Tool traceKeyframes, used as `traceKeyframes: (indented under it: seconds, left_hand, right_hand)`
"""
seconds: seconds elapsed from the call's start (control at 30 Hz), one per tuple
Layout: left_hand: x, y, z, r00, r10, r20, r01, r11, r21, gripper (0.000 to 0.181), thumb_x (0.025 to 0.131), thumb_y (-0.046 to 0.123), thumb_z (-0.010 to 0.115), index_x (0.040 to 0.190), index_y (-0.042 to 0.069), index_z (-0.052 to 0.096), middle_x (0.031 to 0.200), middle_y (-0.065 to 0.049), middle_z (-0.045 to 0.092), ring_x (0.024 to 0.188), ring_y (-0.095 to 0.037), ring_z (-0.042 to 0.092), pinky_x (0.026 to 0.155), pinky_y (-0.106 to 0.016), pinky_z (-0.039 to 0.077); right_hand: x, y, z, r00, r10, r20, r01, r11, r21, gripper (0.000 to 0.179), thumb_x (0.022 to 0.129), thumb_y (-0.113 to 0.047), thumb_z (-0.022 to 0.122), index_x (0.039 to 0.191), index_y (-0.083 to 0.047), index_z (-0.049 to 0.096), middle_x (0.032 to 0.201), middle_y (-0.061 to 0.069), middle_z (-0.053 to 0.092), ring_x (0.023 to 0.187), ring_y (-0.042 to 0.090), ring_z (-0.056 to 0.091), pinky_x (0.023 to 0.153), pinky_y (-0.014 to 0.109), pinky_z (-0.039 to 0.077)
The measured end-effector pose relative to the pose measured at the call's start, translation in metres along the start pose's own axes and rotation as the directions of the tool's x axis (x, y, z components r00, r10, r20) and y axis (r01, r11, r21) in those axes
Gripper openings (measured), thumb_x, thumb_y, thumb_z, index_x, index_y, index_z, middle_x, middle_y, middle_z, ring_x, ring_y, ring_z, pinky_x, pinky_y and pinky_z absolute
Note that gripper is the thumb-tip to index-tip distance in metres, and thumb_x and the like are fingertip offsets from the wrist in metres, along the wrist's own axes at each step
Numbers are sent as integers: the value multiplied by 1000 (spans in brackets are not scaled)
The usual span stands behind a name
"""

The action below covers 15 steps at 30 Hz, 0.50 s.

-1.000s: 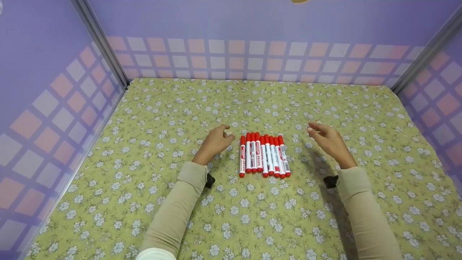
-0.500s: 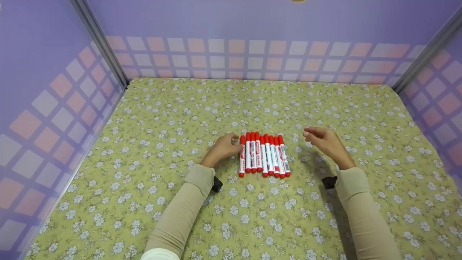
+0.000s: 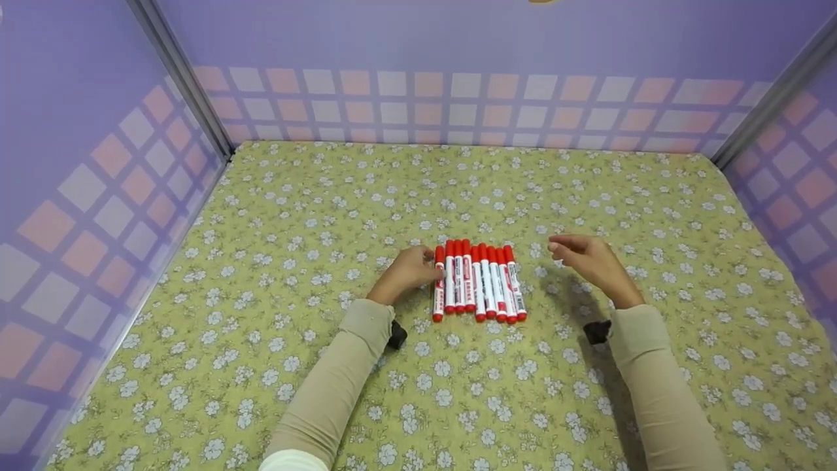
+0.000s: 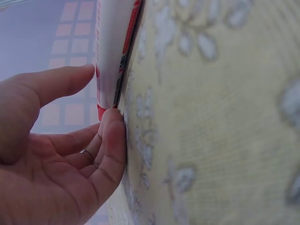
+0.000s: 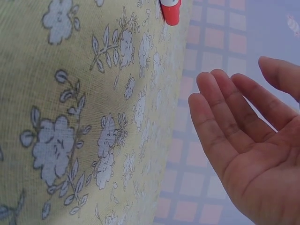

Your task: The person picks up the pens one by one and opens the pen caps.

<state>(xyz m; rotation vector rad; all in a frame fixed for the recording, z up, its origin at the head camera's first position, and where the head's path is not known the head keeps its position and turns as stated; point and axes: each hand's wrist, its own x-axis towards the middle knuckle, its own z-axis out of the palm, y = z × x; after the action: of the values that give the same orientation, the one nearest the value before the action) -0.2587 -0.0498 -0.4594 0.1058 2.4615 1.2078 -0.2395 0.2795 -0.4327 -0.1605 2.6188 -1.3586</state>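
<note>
Several white markers with red caps lie side by side in a row on the cloth. My left hand (image 3: 410,269) is at the row's left end. Its thumb overlaps the leftmost marker (image 3: 439,297) in the head view. In the left wrist view the thumb tip is right at the side of that marker's white barrel (image 4: 111,51), and the bent fingertips are by its red cap, low at the cloth, with a wide gap between thumb and fingers. My right hand (image 3: 592,261) hovers right of the row, fingers loosely extended, holding nothing. One marker's red end (image 5: 171,13) shows in the right wrist view.
A yellow-green flowered cloth (image 3: 366,405) covers the table. Purple panels with pink and white squares, such as the back wall (image 3: 471,39), enclose the left, back and right sides. Grey metal posts (image 3: 189,78) stand in the back corners.
My left hand has moved right and slightly nearer, from beside the row to the leftmost marker. My right hand has shifted a little left and nearer. The markers lie as before.
</note>
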Motion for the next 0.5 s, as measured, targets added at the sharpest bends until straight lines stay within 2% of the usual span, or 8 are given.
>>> traceKeyframes:
  seconds: [0.17,0.5]
  left_hand:
    - [1,0,0,1000,1,3,-1,1000,8,52,87,19,64,133,-2,52,120,-15,61,84,-17,54,66,-27,44]
    - [-1,6,3,999,-39,-36,40,998,40,50,86,18,65,130,-1,53,116,-14,62,85,-20,55,68,-31,46]
  right_hand:
    - [0,1,1,1000,-17,3,17,1000,3,58,97,-43,53,136,0,51,128,24,57,114,34,57,100,49,45]
    - [3,3,3,1000,-14,-1,14,1000,-17,56,98,-40,52,136,0,52,127,24,58,114,36,57,99,51,45]
